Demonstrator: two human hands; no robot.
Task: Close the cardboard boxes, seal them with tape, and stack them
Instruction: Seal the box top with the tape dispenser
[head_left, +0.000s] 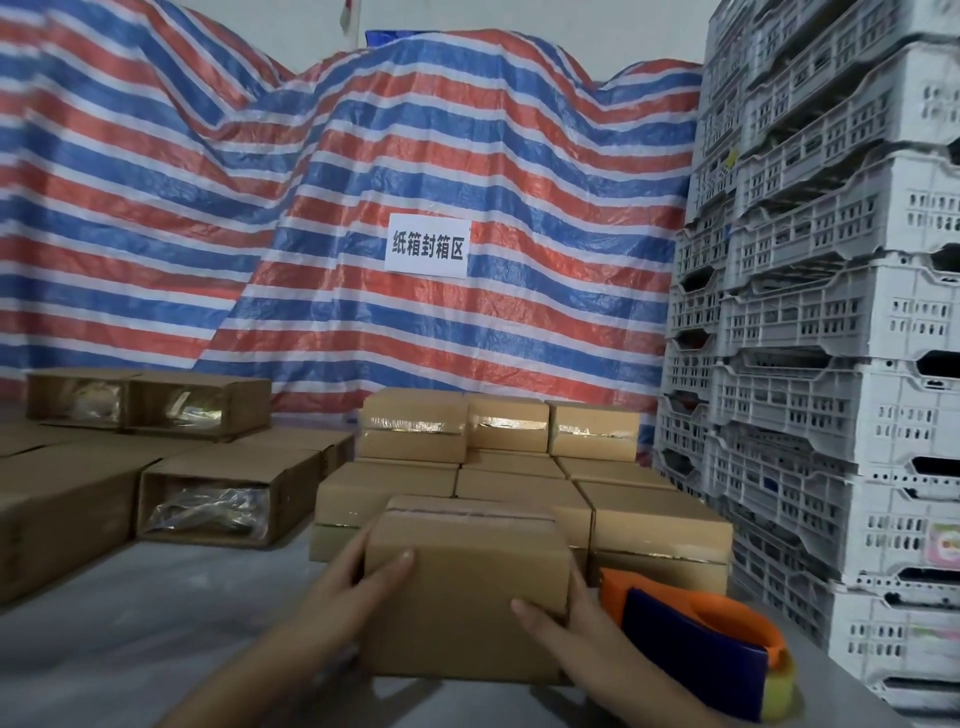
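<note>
Cardboard box (462, 587), taped shut, was up in front of the sealed stack (519, 467); your left hand (358, 577) and right hand (566, 618) gripped its sides, tape dispenser (696, 644) just right.

One head-worn wide-angle view looks forward and slightly down from close behind the hands (415, 597), which enter at the bottom edge holding a box (462, 587). It faces a striped tarp (363, 182) straight ahead, with the crates (831, 312) bulging along the right edge.
</note>
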